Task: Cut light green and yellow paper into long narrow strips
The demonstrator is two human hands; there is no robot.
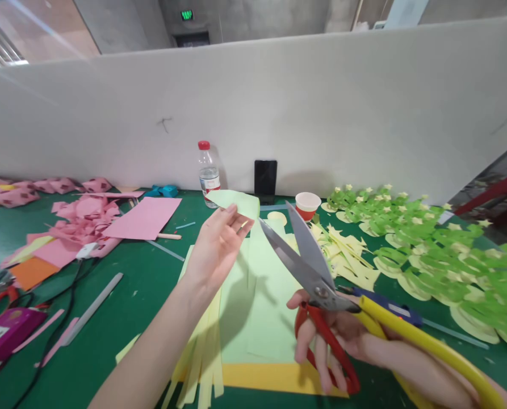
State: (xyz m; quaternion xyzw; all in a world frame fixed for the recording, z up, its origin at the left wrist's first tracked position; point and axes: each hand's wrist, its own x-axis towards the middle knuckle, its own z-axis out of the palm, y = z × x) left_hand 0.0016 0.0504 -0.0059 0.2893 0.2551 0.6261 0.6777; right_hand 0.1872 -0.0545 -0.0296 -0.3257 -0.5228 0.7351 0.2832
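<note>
Green paper [242,203]: pinched in the grip of the left hand [217,247], above the surface [134,284], within its edges.
Scissors [321,292]: grasped by the right hand [353,336], blades parted.
Cutting: apparently in hand; paper alignment called for.

Craft workshop: scissors [320,291], paper scraps [89,215]

Bottle [209,172] partly hidden behind pale green paper [241,203].

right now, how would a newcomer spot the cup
Find the pale partition behind the green table. Along its foot stands a black slab, the cup just right of it. Unlike the tall clear bottle, the cup is squat, whitish above and red below.
</note>
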